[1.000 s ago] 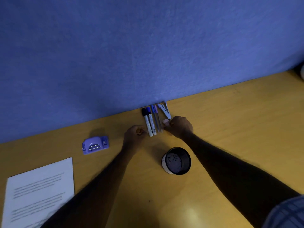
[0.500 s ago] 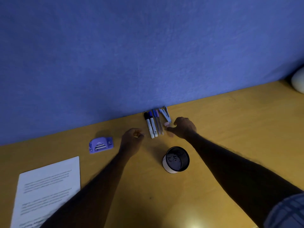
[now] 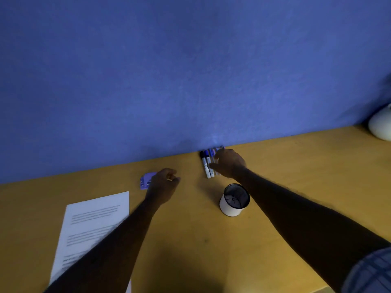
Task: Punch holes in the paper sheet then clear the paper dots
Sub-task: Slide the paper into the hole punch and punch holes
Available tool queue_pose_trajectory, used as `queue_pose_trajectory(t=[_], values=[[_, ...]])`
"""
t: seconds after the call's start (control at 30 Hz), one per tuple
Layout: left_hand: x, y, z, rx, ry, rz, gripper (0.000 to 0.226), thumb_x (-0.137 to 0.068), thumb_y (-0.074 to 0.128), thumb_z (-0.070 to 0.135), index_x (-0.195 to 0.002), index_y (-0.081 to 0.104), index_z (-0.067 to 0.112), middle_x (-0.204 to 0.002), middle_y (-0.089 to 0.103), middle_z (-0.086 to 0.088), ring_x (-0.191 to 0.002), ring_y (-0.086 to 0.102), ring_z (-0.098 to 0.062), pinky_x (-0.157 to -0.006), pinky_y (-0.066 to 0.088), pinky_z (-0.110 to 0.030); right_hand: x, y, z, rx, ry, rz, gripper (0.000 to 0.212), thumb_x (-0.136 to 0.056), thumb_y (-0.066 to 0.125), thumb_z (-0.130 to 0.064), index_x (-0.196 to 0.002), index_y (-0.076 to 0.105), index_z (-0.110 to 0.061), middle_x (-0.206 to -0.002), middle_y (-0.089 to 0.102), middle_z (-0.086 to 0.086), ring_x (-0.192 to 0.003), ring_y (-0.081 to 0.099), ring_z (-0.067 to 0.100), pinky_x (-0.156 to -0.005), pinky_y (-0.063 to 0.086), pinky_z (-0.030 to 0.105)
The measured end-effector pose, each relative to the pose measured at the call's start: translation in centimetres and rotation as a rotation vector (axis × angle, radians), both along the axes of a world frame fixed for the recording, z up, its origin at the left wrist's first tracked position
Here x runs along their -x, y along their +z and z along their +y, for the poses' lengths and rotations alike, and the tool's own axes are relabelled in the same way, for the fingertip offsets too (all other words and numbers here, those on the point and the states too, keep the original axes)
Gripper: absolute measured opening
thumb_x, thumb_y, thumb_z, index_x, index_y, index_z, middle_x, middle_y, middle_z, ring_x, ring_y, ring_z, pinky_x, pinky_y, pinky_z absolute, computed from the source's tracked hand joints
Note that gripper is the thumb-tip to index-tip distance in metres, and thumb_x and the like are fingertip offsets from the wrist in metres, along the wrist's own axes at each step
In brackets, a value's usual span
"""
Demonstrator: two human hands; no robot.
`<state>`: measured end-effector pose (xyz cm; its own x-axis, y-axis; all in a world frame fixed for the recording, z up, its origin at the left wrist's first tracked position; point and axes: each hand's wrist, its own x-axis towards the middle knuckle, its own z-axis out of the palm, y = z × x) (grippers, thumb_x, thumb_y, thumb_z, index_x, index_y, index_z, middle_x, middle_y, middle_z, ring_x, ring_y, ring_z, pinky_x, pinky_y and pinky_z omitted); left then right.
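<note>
A small purple hole punch [image 3: 145, 180] lies on the wooden desk [image 3: 296, 166] near the blue wall. My left hand [image 3: 164, 183] hovers just right of it and covers its right end; the fingers are loosely curled and hold nothing. A printed paper sheet [image 3: 88, 225] lies at the front left, partly under my left forearm. My right hand [image 3: 228, 163] is spread over a row of markers and pens [image 3: 207, 166] by the wall, with nothing clearly gripped.
A white cup with a dark inside [image 3: 234, 200] stands in front of the markers, under my right forearm. A white rounded object [image 3: 380, 123] sits at the far right edge. The blue wall [image 3: 190, 70] borders the desk at the back.
My left hand has moved left from beside the markers to the hole punch. My right hand has opened over the pens. The view has shifted right and up.
</note>
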<state>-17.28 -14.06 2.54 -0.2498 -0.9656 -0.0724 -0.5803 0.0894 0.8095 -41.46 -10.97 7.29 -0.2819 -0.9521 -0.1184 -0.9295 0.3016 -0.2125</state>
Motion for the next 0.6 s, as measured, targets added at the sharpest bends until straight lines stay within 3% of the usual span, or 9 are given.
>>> queue_pose_trajectory(t=[0.1,0.23,0.33,0.6], values=[[-3.4,0.1,2.0,0.054,-0.076,-0.105,0.028,-0.083,0.071,0.019,-0.109,0.068,0.007,-0.102,0.069,-0.006,-0.086,0.06,-0.011,-0.074,0.043,-0.02,-3.5,0.2,1.6,0.017,0.148,-0.047,0.047,-0.084,0.066,-0.051,-0.116,0.062,-0.017,-0.115,0.065,0.004,-0.107,0.059,0.022,-0.083,0.047,0.03],[-8.7,-0.3,4.8,0.039,-0.16,-0.224,0.035,-0.087,0.068,0.024,-0.119,0.062,0.01,-0.113,0.068,-0.008,-0.1,0.064,-0.021,-0.087,0.05,-0.03,-8.4,-0.9,4.3,0.067,0.224,-0.093,0.05,-0.082,0.069,-0.052,-0.119,0.059,-0.02,-0.12,0.06,0.001,-0.106,0.057,0.017,-0.086,0.05,0.032],[-12.5,-0.9,6.9,0.031,-0.18,-0.269,0.035,-0.088,0.067,0.027,-0.119,0.06,0.014,-0.113,0.067,-0.006,-0.101,0.064,-0.018,-0.088,0.053,-0.034,-12.0,-2.5,6.2,0.028,0.23,-0.173,0.05,-0.083,0.068,-0.051,-0.12,0.059,-0.019,-0.118,0.058,0.003,-0.103,0.057,0.019,-0.085,0.05,0.034],[-21.1,-3.1,10.1,0.012,-0.123,-0.38,0.037,-0.09,0.064,0.03,-0.124,0.058,0.019,-0.124,0.062,0.0,-0.112,0.059,-0.016,-0.097,0.05,-0.033,-19.5,-6.7,9.7,-0.096,0.23,-0.161,0.047,-0.083,0.068,-0.048,-0.12,0.057,-0.022,-0.12,0.056,-0.001,-0.113,0.052,0.018,-0.088,0.052,0.038]])
